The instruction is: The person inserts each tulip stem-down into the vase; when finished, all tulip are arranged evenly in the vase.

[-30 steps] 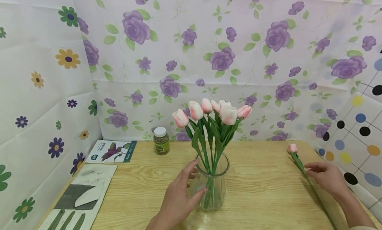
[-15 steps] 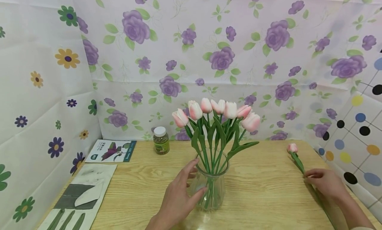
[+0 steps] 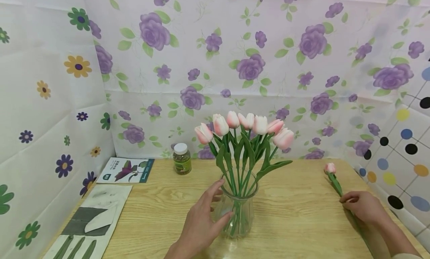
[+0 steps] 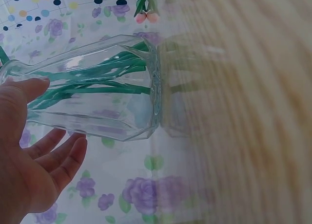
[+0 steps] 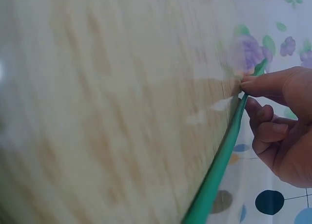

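A clear glass vase [image 3: 248, 214] stands on the wooden table, with several pink-and-white tulips [image 3: 260, 124] fanned out above its rim. My left hand [image 3: 203, 220] holds it from the left, thumb in front and fingers around the far side; the left wrist view shows the thumb [image 4: 36, 87] against the glass. At the right, a single tulip [image 3: 330, 168] lies on the table, head toward the back. My right hand [image 3: 364, 206] pinches its stem below the leaf. In the right wrist view, thumb and forefinger meet at the green stem [image 5: 219, 170].
Behind the vase, to the left, stands a jar with a white lid [image 3: 181, 160]. A printed booklet [image 3: 125, 170] and a grey-and-white patterned sheet [image 3: 90, 218] lie along the table's left side. Patterned cloth walls [image 3: 215, 80] enclose the table [image 3: 299, 199] at the back and sides.
One tulip in the vase has swung right, spreading the bunch, between the first and second frames. My right hand has lowered onto the lying tulip's stem; the left hand has stayed at the vase.
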`<state>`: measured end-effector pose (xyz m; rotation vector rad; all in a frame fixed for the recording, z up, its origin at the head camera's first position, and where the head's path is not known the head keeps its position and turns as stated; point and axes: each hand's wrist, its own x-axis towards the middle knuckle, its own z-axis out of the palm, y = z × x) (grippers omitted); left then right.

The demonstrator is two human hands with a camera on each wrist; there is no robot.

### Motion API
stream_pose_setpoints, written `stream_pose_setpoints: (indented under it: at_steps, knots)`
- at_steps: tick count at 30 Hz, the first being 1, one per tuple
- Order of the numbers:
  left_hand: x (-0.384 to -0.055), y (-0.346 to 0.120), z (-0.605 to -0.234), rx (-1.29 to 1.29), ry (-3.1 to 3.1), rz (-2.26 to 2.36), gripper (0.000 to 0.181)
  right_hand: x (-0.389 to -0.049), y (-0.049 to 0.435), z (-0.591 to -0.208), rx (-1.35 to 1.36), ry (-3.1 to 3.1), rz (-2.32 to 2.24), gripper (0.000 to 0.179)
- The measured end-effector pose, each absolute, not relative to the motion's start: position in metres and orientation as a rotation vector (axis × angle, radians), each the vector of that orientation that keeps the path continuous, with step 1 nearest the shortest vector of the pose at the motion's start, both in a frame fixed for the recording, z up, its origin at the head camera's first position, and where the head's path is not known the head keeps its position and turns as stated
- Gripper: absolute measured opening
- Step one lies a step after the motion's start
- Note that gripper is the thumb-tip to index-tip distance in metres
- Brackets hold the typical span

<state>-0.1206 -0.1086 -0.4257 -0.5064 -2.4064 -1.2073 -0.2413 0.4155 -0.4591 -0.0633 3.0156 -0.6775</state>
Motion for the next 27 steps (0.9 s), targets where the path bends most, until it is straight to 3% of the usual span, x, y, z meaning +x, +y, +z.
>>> stream_pose_setpoints:
  at_steps: [27]
  knots:
    - [-0.121,-0.109,-0.426,-0.521,-2.403,-1.205,0.090,-0.236,0.395,-0.450,-0.137,2.945,-0.695,0.015]
